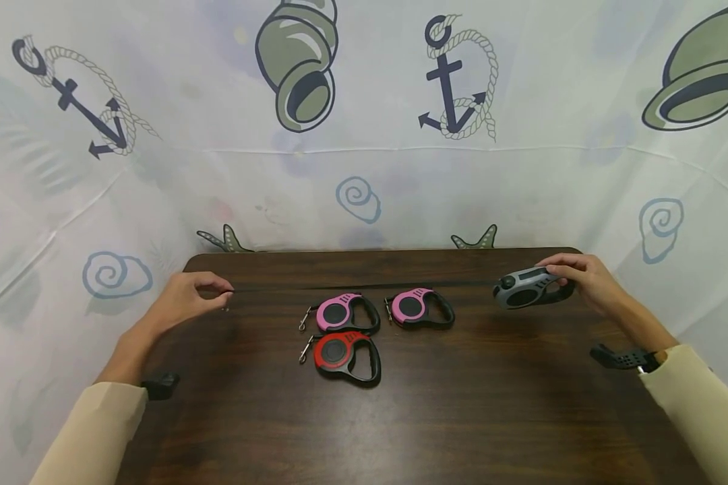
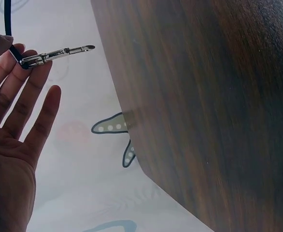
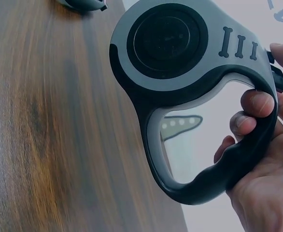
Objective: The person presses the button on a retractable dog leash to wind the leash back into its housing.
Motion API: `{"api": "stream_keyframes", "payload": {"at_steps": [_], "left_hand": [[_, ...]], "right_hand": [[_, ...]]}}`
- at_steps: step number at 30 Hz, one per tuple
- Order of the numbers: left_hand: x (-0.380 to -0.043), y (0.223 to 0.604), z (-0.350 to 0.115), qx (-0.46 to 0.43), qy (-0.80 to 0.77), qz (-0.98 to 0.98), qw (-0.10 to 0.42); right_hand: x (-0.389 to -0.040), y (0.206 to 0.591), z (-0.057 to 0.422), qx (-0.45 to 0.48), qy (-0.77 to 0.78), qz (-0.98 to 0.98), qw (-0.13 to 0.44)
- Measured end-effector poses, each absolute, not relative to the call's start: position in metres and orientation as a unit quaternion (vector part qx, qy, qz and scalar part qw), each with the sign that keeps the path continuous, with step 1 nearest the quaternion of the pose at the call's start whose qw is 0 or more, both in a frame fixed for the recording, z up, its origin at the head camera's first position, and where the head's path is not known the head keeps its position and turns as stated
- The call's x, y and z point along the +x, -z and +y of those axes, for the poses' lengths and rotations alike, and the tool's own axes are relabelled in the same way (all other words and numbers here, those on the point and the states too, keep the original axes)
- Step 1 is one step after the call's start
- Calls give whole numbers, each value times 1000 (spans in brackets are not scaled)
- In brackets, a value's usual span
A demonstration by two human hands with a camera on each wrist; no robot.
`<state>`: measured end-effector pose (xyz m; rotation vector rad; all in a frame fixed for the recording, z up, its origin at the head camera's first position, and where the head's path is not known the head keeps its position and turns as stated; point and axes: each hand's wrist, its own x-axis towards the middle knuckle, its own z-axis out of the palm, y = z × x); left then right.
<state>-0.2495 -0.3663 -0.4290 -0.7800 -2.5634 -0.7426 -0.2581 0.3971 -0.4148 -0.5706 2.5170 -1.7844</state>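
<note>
My right hand (image 1: 585,277) grips a grey and black retractable dog leash (image 1: 524,289) over the table's right side. In the right wrist view its fingers curl through the loop handle (image 3: 214,179), with the thumb near the button on top. A thin black strap (image 1: 352,287) stretches across from the leash housing to my left hand (image 1: 188,295), which pinches its end between thumb and fingers. The left wrist view shows the metal snap hook (image 2: 59,54) on that strap end, lying across the fingertips. The other fingers are loosely extended.
A pink leash (image 1: 342,313), another pink leash (image 1: 421,308) and a red leash (image 1: 347,356) lie mid-table on the dark wooden tabletop (image 1: 461,404), below the strap in the head view. A patterned white cloth (image 1: 370,121) hangs behind and at both sides.
</note>
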Motion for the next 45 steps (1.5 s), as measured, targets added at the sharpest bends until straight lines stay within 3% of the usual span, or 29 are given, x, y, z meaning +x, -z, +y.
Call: {"api": "stream_keyframes", "payload": {"at_steps": [45], "left_hand": [[-248, 425, -333, -302, 283, -896, 164]], "right_hand": [[-247, 411, 348, -201, 472, 858, -4]]}}
